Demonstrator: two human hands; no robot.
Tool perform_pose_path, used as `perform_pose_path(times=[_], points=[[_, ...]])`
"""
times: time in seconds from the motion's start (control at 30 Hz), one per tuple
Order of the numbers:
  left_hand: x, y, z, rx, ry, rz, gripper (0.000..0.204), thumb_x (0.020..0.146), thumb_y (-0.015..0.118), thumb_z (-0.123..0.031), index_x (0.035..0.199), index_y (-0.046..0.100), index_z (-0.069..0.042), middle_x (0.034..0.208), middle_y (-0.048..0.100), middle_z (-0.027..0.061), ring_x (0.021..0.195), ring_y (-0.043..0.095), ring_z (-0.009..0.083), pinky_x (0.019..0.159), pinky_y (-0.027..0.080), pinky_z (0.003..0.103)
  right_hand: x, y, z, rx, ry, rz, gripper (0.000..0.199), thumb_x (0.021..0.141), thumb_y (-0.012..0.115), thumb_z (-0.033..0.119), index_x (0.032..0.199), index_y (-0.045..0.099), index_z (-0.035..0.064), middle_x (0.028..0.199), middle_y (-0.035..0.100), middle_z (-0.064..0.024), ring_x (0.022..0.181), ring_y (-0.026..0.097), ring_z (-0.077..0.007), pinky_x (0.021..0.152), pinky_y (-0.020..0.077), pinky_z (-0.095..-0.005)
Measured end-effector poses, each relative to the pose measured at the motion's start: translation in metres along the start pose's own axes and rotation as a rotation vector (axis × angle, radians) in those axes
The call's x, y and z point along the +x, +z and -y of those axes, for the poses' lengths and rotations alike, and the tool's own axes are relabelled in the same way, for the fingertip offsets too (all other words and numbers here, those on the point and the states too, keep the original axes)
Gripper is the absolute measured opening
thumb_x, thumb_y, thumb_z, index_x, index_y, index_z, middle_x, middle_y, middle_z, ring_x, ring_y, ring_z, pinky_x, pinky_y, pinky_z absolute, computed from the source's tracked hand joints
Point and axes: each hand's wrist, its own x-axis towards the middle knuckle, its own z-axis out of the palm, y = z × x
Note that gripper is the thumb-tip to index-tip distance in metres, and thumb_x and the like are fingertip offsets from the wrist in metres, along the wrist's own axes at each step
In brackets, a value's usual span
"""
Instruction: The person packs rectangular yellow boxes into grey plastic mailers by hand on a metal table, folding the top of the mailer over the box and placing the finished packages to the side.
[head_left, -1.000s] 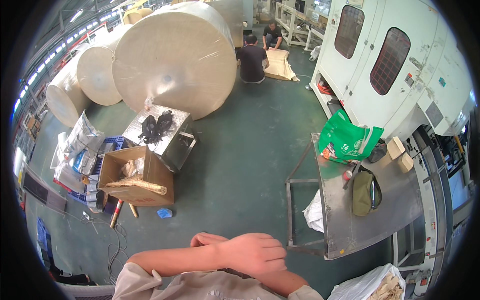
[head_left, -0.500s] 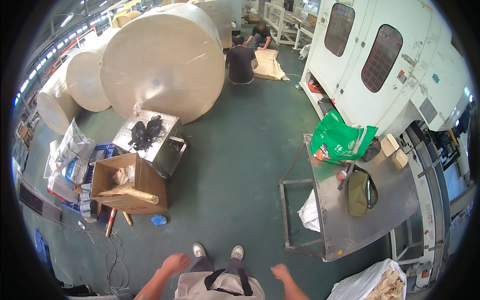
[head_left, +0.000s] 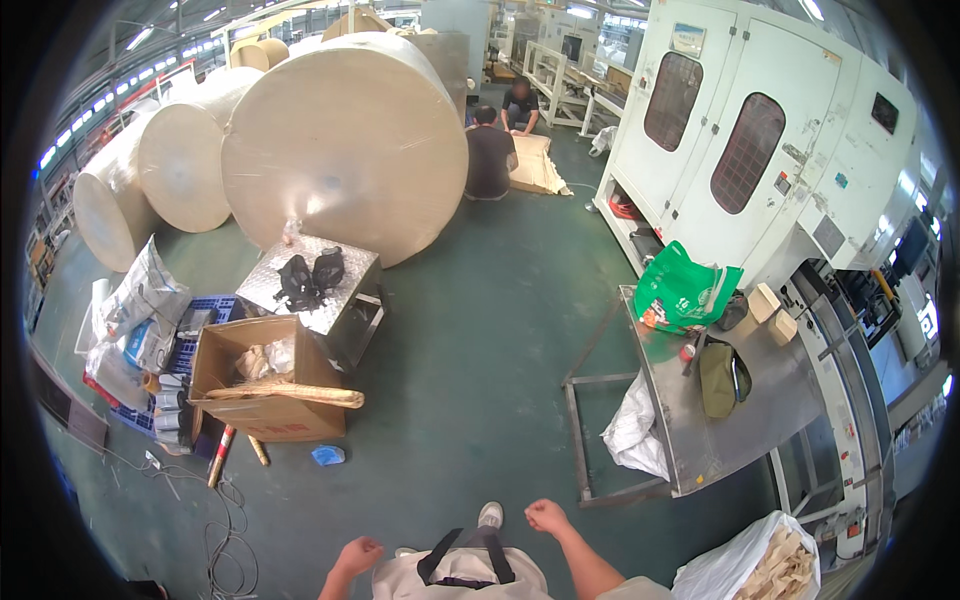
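My left hand (head_left: 360, 555) hangs low at the left of my body, fingers loosely curled in, with nothing seen in it. Raised a little in front of me on the other side, my right hand (head_left: 545, 516) is also curled closed and appears to hold nothing. Neither hand touches any object. Nearest my left hand, a blue crumpled piece (head_left: 328, 456) lies on the green floor, beside an open cardboard box (head_left: 300, 425). The metal table (head_left: 690, 440) stands to the right of my right hand, bearing a green bag (head_left: 685, 290) and an olive pouch (head_left: 718, 380).
Large wrapped paper rolls (head_left: 340, 150) stand ahead on the left, behind a metal stand (head_left: 345, 265). A white sack of brown scraps (head_left: 700, 575) is at the lower right. Cables (head_left: 232, 540) lie on the floor. Two people (head_left: 488, 160) crouch near a white machine (head_left: 730, 120).
I have stepped forward, and my view has tilted up slightly. My right hand has swung up and forward, while my left hand has dropped back toward the lower edge.
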Motion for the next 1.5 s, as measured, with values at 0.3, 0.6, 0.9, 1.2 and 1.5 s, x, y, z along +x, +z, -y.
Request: perform_pose_path(times=[0.3, 0.6, 0.9, 1.2, 1.5], points=[[-0.048, -0.006, 0.191, -0.277, -0.101, -0.127, 0.032, 0.085, 0.059, -0.021, 0.106, 0.061, 0.003, 0.083, 0.068, 0.0116, 0.069, 0.063, 0.0211, 0.061, 0.05, 0.035, -0.028, 0.118, 0.049, -0.384, -0.153, 0.071, 0.034, 0.083, 0.066, 0.028, 0.105, 0.059, 0.0041, 0.086, 0.066, -0.0049, 0.069, 0.062, -0.0107, 0.059, 0.0514, -0.0244], [-0.168, -0.006, 0.326, -0.296, -0.488, -0.177, 0.022, 0.086, 0.056, -0.019, 0.09, 0.066, 0.0, 0.075, 0.066, 0.0124, 0.059, 0.061, 0.0214, 0.052, 0.048, 0.036, -0.034, 0.131, 0.011, -0.518, 0.09, 0.072, 0.026, 0.082, 0.066, 0.03, 0.093, 0.062, 0.0071, 0.075, 0.064, -0.0024, 0.066, 0.061, -0.0101, 0.056, 0.0517, -0.0261], [-0.104, -0.024, 0.257, -0.392, -0.342, -0.176, 0.019, 0.082, 0.058, -0.013, 0.094, 0.064, 0.001, 0.075, 0.064, 0.0083, 0.063, 0.057, 0.0171, 0.054, 0.047, 0.031, -0.027, 0.175, 0.051, -0.404, 0.014, 0.092, 0.032, 0.083, 0.065, 0.032, 0.101, 0.061, 0.006, 0.08, 0.065, -0.0031, 0.069, 0.062, -0.0118, 0.059, 0.0523, -0.0275], [0.013, -0.153, 0.178, -0.543, -0.123, -0.186, 0.026, 0.083, 0.065, -0.017, 0.1, 0.062, 0.003, 0.075, 0.064, 0.0063, 0.061, 0.057, 0.0133, 0.053, 0.047, 0.029, 0.032, 0.169, 0.05, -0.359, 0.131, 0.074, 0.025, 0.084, 0.063, 0.029, 0.095, 0.062, 0.0068, 0.076, 0.064, -0.0025, 0.063, 0.06, -0.0106, 0.052, 0.0494, -0.0268], [0.055, -0.196, 0.164, -0.411, -0.282, -0.141, 0.034, 0.08, 0.065, -0.017, 0.11, 0.063, 0.0, 0.071, 0.064, 0.0062, 0.056, 0.055, 0.0126, 0.05, 0.045, 0.028, 0.088, 0.196, 0.125, -0.323, 0.091, 0.139, 0.024, 0.085, 0.062, 0.029, 0.094, 0.062, 0.0067, 0.076, 0.064, -0.0019, 0.062, 0.06, -0.011, 0.053, 0.0491, -0.0272]])
